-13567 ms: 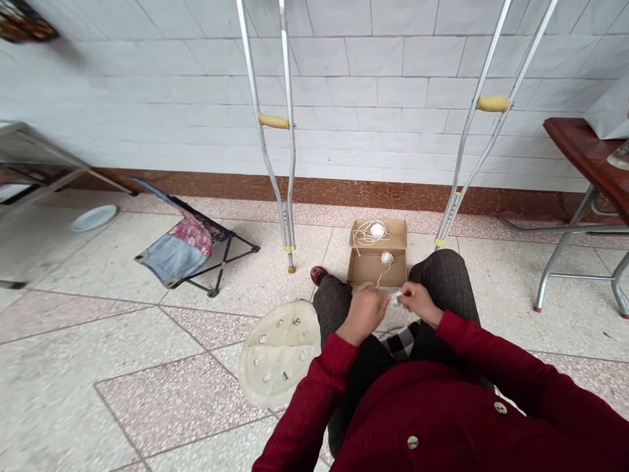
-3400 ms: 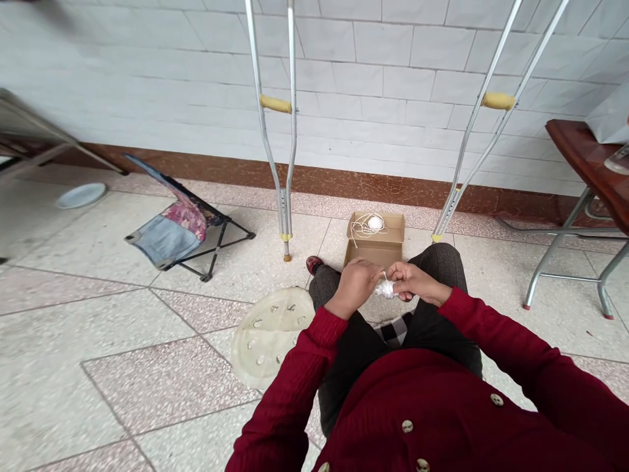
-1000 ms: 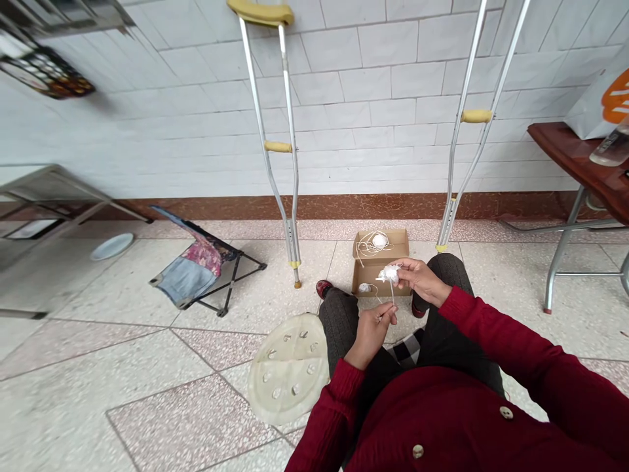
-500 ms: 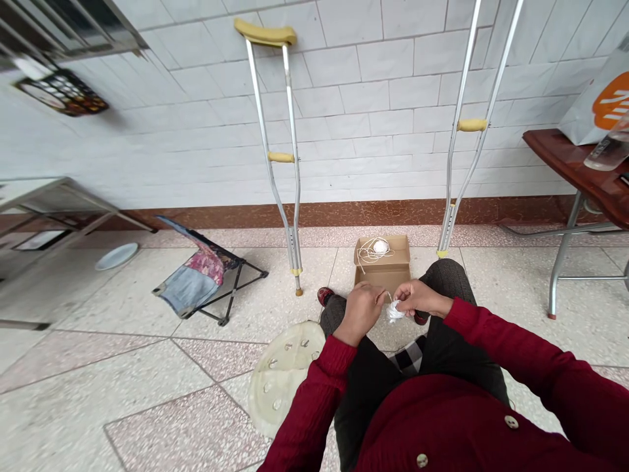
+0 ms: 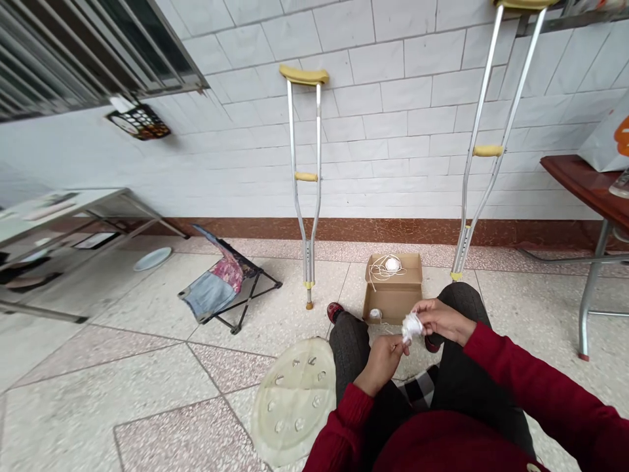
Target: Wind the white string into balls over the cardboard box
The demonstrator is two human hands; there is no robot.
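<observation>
I sit with my knees apart, in a red cardigan and dark trousers. My right hand (image 5: 445, 320) is closed on a small white ball of string (image 5: 411, 324) held above my lap. My left hand (image 5: 386, 357), just below and left of it, pinches the string's loose end near the ball. A thin strand runs from the ball toward an open cardboard box (image 5: 393, 303) on the floor in front of my knees. The box holds a white spool with loose string (image 5: 392, 265) at the back and a smaller spool (image 5: 375, 314) at the front.
A round cream plastic lid (image 5: 295, 400) lies on the floor by my left knee. Two metal crutches (image 5: 307, 183) (image 5: 484, 151) lean on the tiled wall. A folding stool (image 5: 223, 288) lies tipped at left, a grey table (image 5: 63, 210) beyond it, a brown table (image 5: 584, 187) at right.
The view has tilted up, showing more wall. My left hand has dropped below the ball, drawing the string end down; half a second ago both hands were together at the ball.
</observation>
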